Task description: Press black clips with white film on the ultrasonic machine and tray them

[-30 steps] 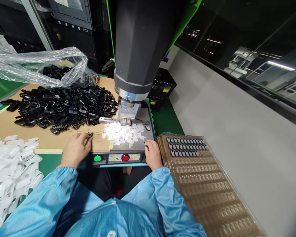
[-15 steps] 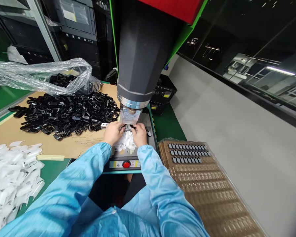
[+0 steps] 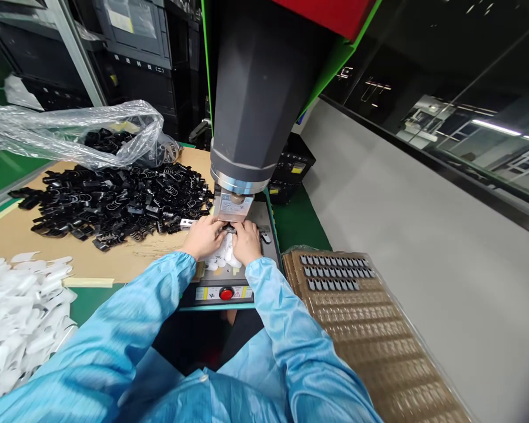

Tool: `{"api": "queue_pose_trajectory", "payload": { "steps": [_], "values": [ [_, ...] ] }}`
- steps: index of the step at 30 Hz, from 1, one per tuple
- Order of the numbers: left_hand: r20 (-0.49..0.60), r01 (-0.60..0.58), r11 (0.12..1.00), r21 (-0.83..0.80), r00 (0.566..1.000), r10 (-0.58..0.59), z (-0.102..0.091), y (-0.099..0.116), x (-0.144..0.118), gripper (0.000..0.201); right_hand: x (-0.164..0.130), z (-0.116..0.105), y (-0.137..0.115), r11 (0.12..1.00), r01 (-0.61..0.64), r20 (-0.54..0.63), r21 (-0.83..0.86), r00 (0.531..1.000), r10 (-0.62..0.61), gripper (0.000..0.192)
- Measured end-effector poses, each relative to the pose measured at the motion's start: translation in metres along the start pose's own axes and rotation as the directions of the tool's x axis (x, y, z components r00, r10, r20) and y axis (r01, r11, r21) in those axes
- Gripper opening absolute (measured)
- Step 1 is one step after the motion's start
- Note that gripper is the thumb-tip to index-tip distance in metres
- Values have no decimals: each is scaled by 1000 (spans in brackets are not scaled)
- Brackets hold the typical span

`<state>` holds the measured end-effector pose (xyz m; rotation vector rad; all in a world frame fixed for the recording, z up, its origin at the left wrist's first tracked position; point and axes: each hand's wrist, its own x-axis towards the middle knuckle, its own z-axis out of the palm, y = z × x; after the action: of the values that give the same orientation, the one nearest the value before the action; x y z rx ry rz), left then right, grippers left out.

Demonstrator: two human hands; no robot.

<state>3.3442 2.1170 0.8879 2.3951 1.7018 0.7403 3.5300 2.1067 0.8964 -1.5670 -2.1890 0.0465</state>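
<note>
I'd call the black part [image 3: 229, 228] light, stiff — hold its ends; left [image 3: 204, 237] and right hand's [image 3: 246, 242] grip, I can't tell.

White characters ran along the edge of a dark crate [image 3: 147, 88] at the far left, 科技(二) being legible at their end; a red triangular warning sign [image 3: 237, 292] stood on the near control panel [image 3: 206, 302], right of the red button [image 3: 226, 293], with a small black pictogram [image 3: 211, 294] left of it, its meaning unclear; print on the pale block [image 3: 234, 207] and the yellow label [image 3: 298, 168] on a far black box [image 3: 306, 150] was too small to read.
</note>
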Motion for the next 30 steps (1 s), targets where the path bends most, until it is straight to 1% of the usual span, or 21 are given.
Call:
{"api": "queue_pose_trajectory", "payload": {
  "steps": [2, 4, 6, 8, 10, 12, 14, 17, 21, 23, 25, 26, 28, 30],
  "values": [
    [-34, 5, 996, -85, 999, -8, -6, -7, -9, 45, -11, -4, 6, 996, 18, -66, 90, 998, -12, 49],
    [-82, 24, 987, -159, 996, -38, -15, -19, -29, 51, -32, -12, 18, 984, 33, -167, 175, 986, -3, 53],
    [-104, 72, 980, -185, 990, -93, -24, -34, -61, 58, -64, -21, 35, 974, 12, -256, 226, 966, 48, 52],
    [-74, 160, 974, -158, 982, -173, -31, -49, -100, 71, -103, -29, 55, 970, -48, -292, 238, 949, 119, 49],
    [10, 230, 969, -88, 973, -230, -32, -63, -138, 87, -140, -34, 73, 969, -104, -256, 222, 953, 161, 51],
    [82, 208, 978, -8, 975, -207, -29, -71, -167, 97, -170, -34, 85, 971, -132, -178, 201, 969, 169, 62],
    [106, 163, 985, 61, 980, -169, -24, -75, -183, 99, -188, -30, 92, 972, -146, -98, 182, 981, 166, 73],
    [96, 148, 981, 125, 982, -160, -19, -75, -189, 95, -197, -25, 97, 977, -159, -36, 143, 986, 165, 75],
    [99, 145, 979, 144, 982, -160, -19, -73, -186, 94, -197, -24, 96, 979, -173, -42, 105, 983, 178, 74],
    [97, 139, 979, 151, 983, -155, -19, -73, -186, 95, -196, -27, 90, 978, -183, -57, 99, 980, 190, 75],
    [93, 132, 979, 157, 985, -148, -18, -73, -187, 95, -191, -30, 78, 981, -166, -61, 98, 983, 173, 71],
    [92, 130, 979, 157, 985, -145, -17, -73, -188, 96, -186, -31, 69, 986, -134, -51, 100, 989, 139, 68],
    [89, 130, 980, 154, 986, -144, -16, -73, -189, 98, -174, -32, 49, 994, -22, -6, 106, 1000, 23, 64],
    [89, 131, 979, 155, 985, -146, -15, -72, -189, 100, -160, -30, 32, 989, 100, 55, 110, 993, -107, 63]
  ]
}}
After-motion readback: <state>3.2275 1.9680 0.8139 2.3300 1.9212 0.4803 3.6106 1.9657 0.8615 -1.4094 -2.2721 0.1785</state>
